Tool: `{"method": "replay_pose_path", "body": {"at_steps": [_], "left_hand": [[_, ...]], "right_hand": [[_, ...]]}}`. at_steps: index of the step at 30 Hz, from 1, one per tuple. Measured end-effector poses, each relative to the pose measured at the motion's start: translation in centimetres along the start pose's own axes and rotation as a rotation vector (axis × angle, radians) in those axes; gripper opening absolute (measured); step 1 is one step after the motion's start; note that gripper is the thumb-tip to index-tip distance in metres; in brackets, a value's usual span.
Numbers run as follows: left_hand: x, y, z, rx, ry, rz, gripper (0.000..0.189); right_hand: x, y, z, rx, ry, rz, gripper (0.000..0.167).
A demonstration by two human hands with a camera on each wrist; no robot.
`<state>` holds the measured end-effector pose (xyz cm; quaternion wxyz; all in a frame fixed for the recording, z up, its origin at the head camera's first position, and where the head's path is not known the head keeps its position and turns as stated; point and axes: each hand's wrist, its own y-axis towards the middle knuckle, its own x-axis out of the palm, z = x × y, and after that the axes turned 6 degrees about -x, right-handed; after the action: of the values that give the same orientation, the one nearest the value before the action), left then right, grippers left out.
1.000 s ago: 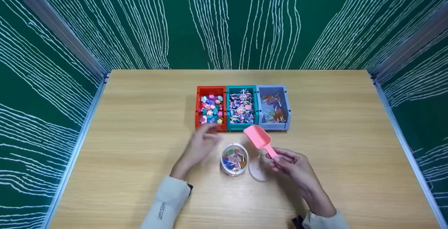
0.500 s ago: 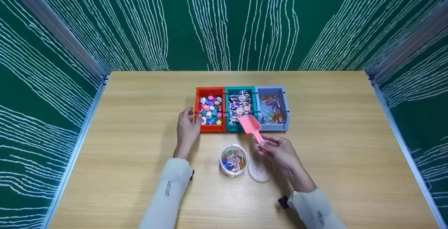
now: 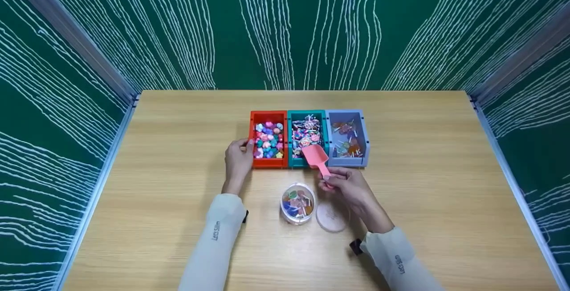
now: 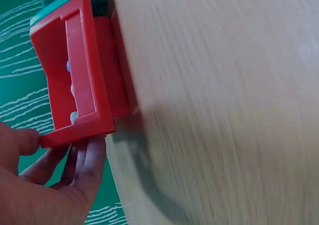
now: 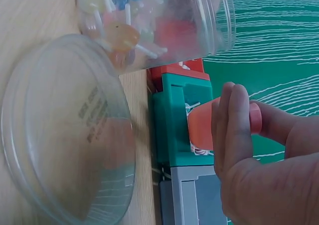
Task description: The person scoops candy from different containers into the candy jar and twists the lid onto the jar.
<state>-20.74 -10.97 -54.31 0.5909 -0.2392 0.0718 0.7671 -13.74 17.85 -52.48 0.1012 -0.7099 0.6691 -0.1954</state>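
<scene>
My left hand (image 3: 238, 162) grips the left wall of a red bin (image 3: 270, 163), thumb at the rim and fingers along the outside in the left wrist view. Small colourful flower- and star-like pieces (image 3: 269, 139) lie in that bin. Between thumb and fingers, my right hand (image 3: 356, 191) pinches the handle of a pink scoop (image 3: 315, 154). The scoop's blade is over the front of the teal bin (image 3: 296, 162), which holds swirl-patterned lollipop pieces (image 3: 307, 131). In the right wrist view the blade (image 5: 202, 123) overlaps that bin's opening, and fingers cover part of the handle.
A lavender bin (image 3: 349, 162) with translucent lollipops joins the row's right end. Nearer me stands an uncovered clear jar (image 3: 297, 222) with similar lollipops inside. Its round clear lid (image 3: 332, 217) lies to the right, under my right forearm's side. Green walls (image 3: 307, 28) enclose the table (image 3: 147, 184).
My left hand has moved forward and left from near the jar and taken hold of the red bin's side. The right hand has carried the scoop forward and left to the teal bin.
</scene>
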Motion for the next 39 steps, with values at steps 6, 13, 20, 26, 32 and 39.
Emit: {"method": "replay_pose_path", "body": {"at_steps": [6, 13, 20, 26, 32, 39], "left_hand": [[-0.3, 0.3, 0.9, -0.039, 0.011, 0.003, 0.029], [-0.3, 0.4, 1.2, -0.042, 0.027, -0.004, 0.027], [-0.4, 0.4, 0.8, -0.044, -0.032, -0.016, 0.025], [-0.4, 0.5, 0.8, -0.060, -0.053, -0.018, 0.024], [-0.3, 0.5, 0.9, -0.077, -0.057, -0.008, 0.027], [-0.3, 0.4, 0.4, -0.124, -0.072, -0.036, 0.031]], "right_hand": [[-0.2, 0.3, -0.7, 0.015, 0.037, -0.007, 0.039], [-0.5, 0.7, -1.5, 0.037, 0.106, -0.032, 0.039], [-0.4, 1.1, -1.9, 0.090, 0.086, -0.044, 0.039], [-0.1, 1.4, -2.1, 0.096, 0.106, -0.033, 0.040], [0.6, 1.8, -2.6, 0.061, 0.108, -0.090, 0.041], [1.2, 2.0, -3.4, 0.103, 0.127, -0.119, 0.039]]}}
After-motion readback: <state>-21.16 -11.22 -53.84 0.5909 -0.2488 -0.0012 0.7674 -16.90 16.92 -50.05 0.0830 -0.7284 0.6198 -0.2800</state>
